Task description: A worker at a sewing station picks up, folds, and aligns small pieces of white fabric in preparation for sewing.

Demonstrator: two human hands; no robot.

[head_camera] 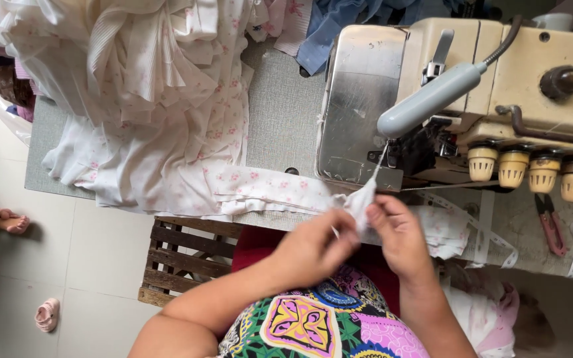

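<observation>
white floral fabric piece [361, 199] pinched between both hands just in front of the sewing machine [459, 93], at the table's [280, 113] front edge. left hand [313, 248] closed on its lower edge, fingers curled tight. right hand [399, 232] grips the other side, thumb and fingers narrow on the cloth. a thread runs from the piece up to the machine. big pile of same floral fabric [160, 99] left of the machine. red snips [550, 225] and four thread tension knobs [532, 169] at the machine's right side. wooden bench [180, 255] below table, left of the hands.
</observation>
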